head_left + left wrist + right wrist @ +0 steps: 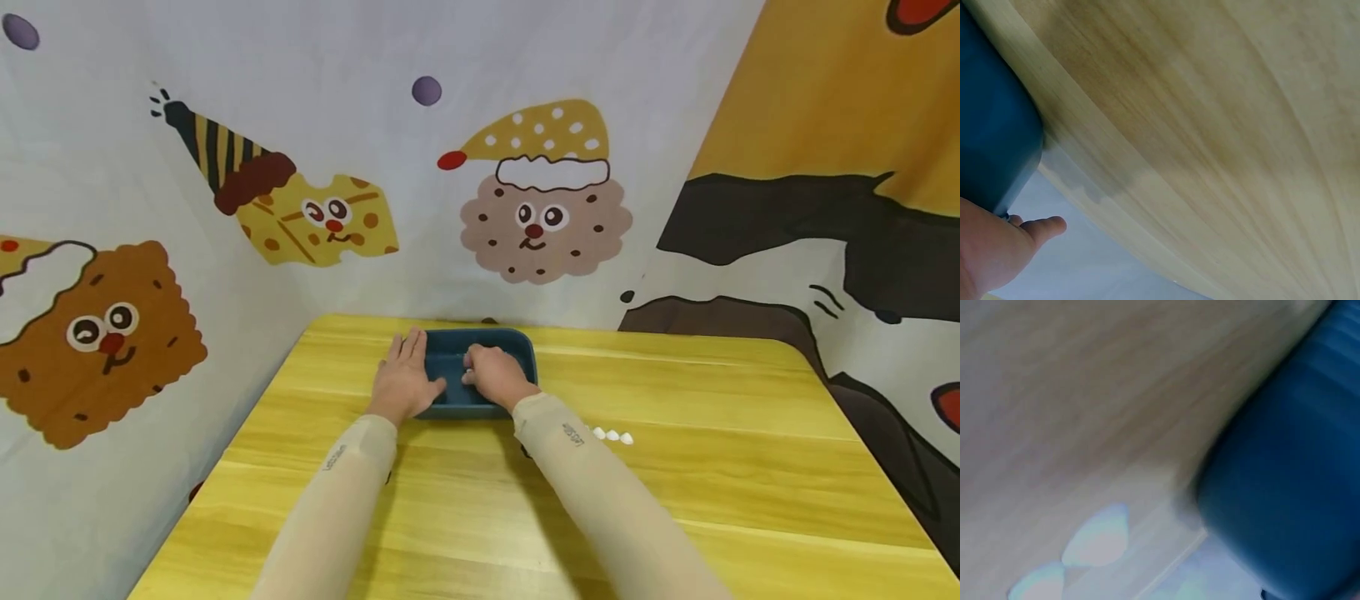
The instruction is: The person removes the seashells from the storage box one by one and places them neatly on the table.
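A dark teal rectangular tray (480, 411) with raised walls lies near the table's far edge. My left hand (401, 383) rests on its left rim, fingers straight and pointing away, thumb reaching over the inside. My right hand (497, 375) is inside the tray, over its right half, with the fingers curled down. I cannot tell whether those fingertips pinch anything. In the left wrist view part of the left hand (997, 250) shows beside the tray's wall (997, 125). The right wrist view shows the tray's outer wall (1279, 481), with the right hand almost wholly hidden.
Several small white teardrop-shaped pieces (612, 435) lie in a row on the yellow wood-grain table (735, 400), just right of my right forearm. Behind the table hangs a pale cloth (360, 67) printed with cartoon biscuits. A dark object peeks out under the right sleeve.
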Tool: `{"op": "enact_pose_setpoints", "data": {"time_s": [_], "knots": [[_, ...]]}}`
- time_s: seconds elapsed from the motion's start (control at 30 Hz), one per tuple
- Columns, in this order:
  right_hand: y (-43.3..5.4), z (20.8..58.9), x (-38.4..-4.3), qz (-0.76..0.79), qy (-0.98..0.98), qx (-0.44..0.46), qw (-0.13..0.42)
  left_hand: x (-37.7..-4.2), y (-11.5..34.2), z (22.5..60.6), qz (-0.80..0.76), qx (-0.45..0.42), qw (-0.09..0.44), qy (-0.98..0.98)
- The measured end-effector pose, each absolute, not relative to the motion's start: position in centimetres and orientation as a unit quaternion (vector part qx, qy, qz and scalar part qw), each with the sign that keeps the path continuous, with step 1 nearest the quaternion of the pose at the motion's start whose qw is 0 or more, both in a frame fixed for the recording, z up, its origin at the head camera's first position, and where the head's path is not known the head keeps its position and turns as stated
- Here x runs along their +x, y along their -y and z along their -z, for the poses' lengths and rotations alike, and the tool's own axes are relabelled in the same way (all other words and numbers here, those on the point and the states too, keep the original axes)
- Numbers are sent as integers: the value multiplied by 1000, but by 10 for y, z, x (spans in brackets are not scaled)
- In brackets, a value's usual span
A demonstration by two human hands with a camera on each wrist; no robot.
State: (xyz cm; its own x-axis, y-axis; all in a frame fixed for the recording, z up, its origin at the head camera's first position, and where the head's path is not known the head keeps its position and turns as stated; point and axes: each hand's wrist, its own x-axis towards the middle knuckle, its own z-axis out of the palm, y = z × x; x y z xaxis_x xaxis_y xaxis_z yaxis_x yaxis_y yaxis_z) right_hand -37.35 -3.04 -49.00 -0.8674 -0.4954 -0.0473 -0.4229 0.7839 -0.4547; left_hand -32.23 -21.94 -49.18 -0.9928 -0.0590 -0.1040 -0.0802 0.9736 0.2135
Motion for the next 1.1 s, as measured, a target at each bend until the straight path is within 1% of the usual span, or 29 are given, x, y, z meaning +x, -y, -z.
{"op": "enact_pose_setpoints", "data": {"time_s": [0.13, 0.27, 0.37, 0.47, 0.57, 0.67, 0.87, 0.97, 1.1], "knots": [[2, 461, -365, 289, -922, -257, 33, -325, 218, 496, -118, -34, 40, -992], [-67, 433, -357, 287, -916, -280, 1, -328, 213, 496, -124, -22, 38, -991], [-139, 432, -346, 278, -923, -265, 27, -327, 213, 494, -123, -16, 36, -992], [-209, 447, -330, 274, -934, -221, 63, -324, 216, 492, -121, -10, 36, -992], [-256, 465, -310, 273, -943, -175, 80, -321, 222, 492, -126, -3, 39, -991], [-271, 480, -297, 281, -943, -156, 88, -319, 229, 490, -128, -4, 40, -991], [-266, 502, -291, 277, -939, -183, 89, -317, 235, 494, -131, -7, 51, -990], [-267, 509, -289, 257, -947, -179, 68, -318, 232, 497, -135, -3, 54, -989], [-272, 514, -287, 243, -953, -180, 29, -321, 227, 496, -138, 3, 46, -989]]}}
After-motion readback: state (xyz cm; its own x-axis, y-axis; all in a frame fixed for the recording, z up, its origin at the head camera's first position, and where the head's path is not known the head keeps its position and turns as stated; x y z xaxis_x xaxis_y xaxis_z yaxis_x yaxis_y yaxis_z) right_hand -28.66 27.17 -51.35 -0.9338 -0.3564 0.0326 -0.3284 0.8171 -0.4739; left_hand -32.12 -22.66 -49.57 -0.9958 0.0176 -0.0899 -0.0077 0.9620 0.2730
